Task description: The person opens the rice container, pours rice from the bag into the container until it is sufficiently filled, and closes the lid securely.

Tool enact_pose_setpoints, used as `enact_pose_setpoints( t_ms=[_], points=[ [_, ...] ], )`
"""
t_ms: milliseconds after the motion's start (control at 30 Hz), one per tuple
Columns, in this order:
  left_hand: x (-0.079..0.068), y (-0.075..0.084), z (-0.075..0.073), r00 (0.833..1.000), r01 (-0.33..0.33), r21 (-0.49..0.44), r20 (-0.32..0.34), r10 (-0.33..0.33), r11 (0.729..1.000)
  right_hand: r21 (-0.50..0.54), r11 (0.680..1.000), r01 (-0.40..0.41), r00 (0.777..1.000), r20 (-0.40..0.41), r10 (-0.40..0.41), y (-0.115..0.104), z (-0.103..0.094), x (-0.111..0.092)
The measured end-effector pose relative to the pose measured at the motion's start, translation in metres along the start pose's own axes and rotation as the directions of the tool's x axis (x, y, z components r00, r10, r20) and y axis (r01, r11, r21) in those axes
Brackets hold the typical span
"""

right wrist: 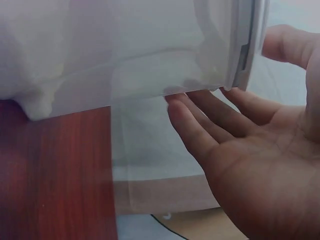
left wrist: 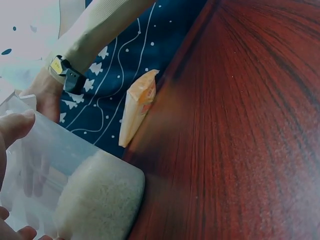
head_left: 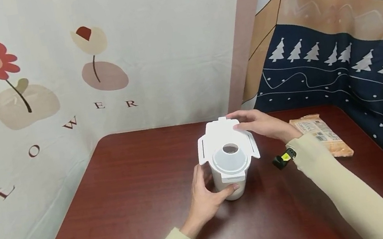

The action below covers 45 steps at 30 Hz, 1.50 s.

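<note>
A white lid point(head_left: 243, 138) with a round pour hole sits on a tall translucent container point(head_left: 231, 192), upright on the table. White rice point(left wrist: 102, 195) shows through its wall near the bottom. My left hand point(head_left: 205, 196) grips the container low on its left side, thumb across the front and the other fingers partly hidden behind. At the lid's far right corner is my right hand point(head_left: 261, 125), fingers reaching to the back flap and thumb at the lid's edge. In the right wrist view these fingers point(right wrist: 192, 127) are fairly straight against the container's far side.
An orange and clear plastic packet point(head_left: 319, 134) lies on the right of the dark red wooden table point(head_left: 128, 196). A white flower-print curtain point(head_left: 172, 47) hangs behind the table, and a navy tree-print cloth point(head_left: 320, 78) hangs at the right.
</note>
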<state>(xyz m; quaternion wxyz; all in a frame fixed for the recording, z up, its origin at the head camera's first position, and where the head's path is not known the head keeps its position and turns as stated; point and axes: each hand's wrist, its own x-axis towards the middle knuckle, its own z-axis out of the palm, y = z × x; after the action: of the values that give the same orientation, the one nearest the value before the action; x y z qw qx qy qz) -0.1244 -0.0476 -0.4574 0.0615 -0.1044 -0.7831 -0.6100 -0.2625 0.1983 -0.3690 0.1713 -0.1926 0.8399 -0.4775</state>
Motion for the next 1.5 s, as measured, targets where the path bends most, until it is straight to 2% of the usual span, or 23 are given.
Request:
enact_pose_setpoints(
  t_ms=[433, 567, 733, 900, 1100, 1233, 1367, 1500],
  points=[
    [0.002, -0.002, -0.002, 1.000, -0.002, 0.016, -0.008, 0.002, 1.000, 0.059, 0.995, -0.076, 0.996, -0.046, 0.078, 0.003, 0.010, -0.003],
    [0.005, -0.004, -0.006, 1.000, -0.008, -0.003, 0.028, 0.008, 1.000, 0.051, 0.996, -0.073, 0.994, -0.078, 0.077, 0.003, 0.013, -0.006],
    [0.013, -0.009, -0.018, 0.993, 0.007, -0.050, 0.118, -0.001, 0.999, 0.061, 0.994, -0.094, 0.986, -0.132, 0.101, 0.001, 0.016, -0.013],
    [0.025, -0.015, -0.034, 0.971, 0.007, -0.068, 0.238, 0.009, 0.998, 0.058, 0.990, -0.128, 0.970, -0.203, 0.137, -0.002, 0.024, -0.022],
    [0.041, -0.024, -0.052, 0.928, 0.006, -0.098, 0.371, 0.031, 0.995, 0.044, 0.983, -0.181, 0.932, -0.312, 0.185, -0.007, 0.037, -0.035],
    [0.049, -0.028, -0.058, 0.899, 0.002, -0.132, 0.435, 0.056, 0.991, 0.042, 0.977, -0.210, 0.913, -0.350, 0.211, -0.009, 0.042, -0.040],
    [0.053, -0.028, -0.061, 0.882, 0.003, -0.143, 0.467, 0.065, 0.990, 0.050, 0.976, -0.210, 0.912, -0.351, 0.214, -0.008, 0.042, -0.043],
    [0.052, -0.028, -0.060, 0.885, -0.030, -0.145, 0.457, 0.094, 0.989, 0.057, 0.977, -0.203, 0.928, -0.307, 0.211, -0.004, 0.036, -0.041]
  ],
)
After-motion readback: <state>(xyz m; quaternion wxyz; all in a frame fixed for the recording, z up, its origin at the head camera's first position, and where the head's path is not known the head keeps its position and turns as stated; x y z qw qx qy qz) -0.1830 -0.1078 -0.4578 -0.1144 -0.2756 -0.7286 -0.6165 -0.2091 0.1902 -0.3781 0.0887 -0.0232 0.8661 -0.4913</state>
